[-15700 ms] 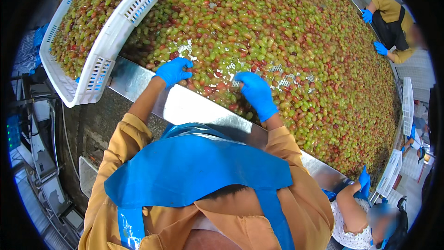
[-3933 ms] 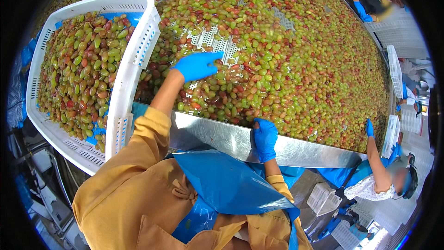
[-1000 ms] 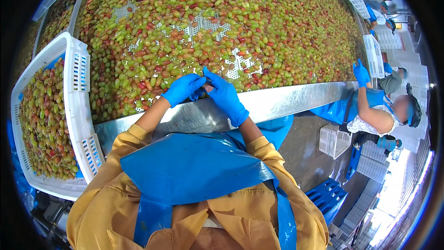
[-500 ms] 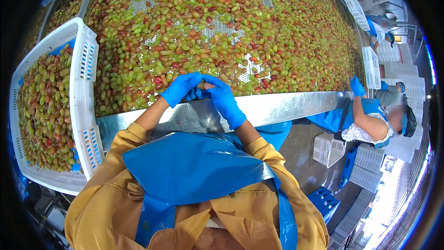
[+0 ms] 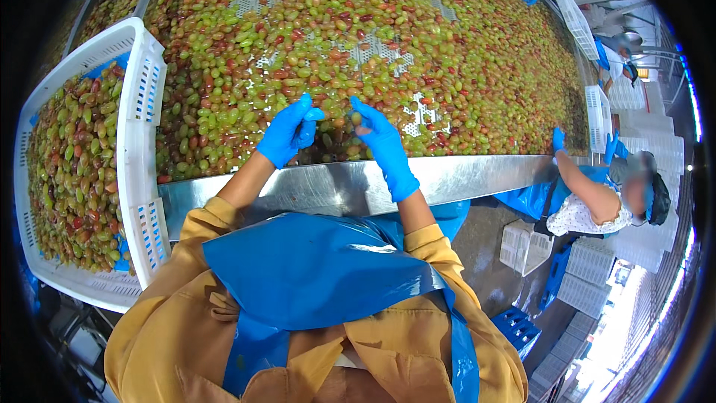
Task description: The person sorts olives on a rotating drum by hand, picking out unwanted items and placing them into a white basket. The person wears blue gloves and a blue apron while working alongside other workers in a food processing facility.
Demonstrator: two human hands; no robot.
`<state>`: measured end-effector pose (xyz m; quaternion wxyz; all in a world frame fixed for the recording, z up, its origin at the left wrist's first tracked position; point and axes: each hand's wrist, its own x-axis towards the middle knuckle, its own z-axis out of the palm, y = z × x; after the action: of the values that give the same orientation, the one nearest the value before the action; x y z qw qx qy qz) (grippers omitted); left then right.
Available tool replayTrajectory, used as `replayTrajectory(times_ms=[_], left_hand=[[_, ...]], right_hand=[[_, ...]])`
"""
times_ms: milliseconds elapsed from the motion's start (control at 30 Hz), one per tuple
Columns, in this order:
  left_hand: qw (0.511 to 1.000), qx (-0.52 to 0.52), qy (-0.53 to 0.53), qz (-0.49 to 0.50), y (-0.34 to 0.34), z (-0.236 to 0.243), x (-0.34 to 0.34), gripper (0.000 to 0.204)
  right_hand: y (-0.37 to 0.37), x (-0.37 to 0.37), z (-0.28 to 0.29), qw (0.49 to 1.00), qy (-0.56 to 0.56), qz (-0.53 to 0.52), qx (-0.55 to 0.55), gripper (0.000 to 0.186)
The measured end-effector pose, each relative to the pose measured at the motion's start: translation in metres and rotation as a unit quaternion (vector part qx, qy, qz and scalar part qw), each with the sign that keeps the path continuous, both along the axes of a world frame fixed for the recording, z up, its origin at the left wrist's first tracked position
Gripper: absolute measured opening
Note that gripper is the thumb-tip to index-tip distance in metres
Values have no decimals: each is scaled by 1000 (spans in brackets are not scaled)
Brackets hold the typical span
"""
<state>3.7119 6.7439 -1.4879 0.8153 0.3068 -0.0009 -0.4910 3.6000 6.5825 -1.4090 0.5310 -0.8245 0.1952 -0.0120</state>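
Note:
A thick layer of green and red grapes (image 5: 477, 89) covers the perforated sorting table in front of me. Over its near edge, my left hand (image 5: 289, 133), in a blue glove, has its fingers partly bent and apart, with nothing visible in them. My right hand (image 5: 384, 145), also blue-gloved, is a short way to its right. Between its thumb and forefinger sits a greenish grape (image 5: 356, 118); a pinkish tip shows at the thumb. Both hands hover just past the metal rim (image 5: 321, 188), apart from each other.
A white slatted crate (image 5: 134, 134) heaped with grapes stands at my left. Along the table's right, a co-worker in a spotted top (image 5: 589, 213) reaches toward the grapes. White crates (image 5: 526, 246) and a blue crate (image 5: 516, 328) sit on the floor at right.
My hands were together near the rim; now they have moved apart, the right one shifting to the right. The co-worker's second gloved hand now shows at the right.

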Motion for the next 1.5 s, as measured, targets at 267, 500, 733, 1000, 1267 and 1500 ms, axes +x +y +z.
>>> replayTrajectory(times_ms=[267,500,733,1000,1267,1500], left_hand=[[987,41,-126,-94,6,4,-3,35],[962,72,-253,-68,19,15,-9,30],[981,81,-109,-137,37,-1,7,38],[988,102,-5,-116,57,-38,1,23],[987,68,-57,-133,46,-40,12,32],[979,-45,175,-98,37,-45,12,50]], right_hand=[[40,10,-16,995,17,53,-85,32],[17,15,-27,932,106,40,-344,34],[-163,24,2,927,55,-141,-343,34],[-260,71,-12,859,130,-255,-424,37],[-258,81,-44,827,260,-178,-465,18],[-68,52,-37,938,-47,-111,-326,34]])
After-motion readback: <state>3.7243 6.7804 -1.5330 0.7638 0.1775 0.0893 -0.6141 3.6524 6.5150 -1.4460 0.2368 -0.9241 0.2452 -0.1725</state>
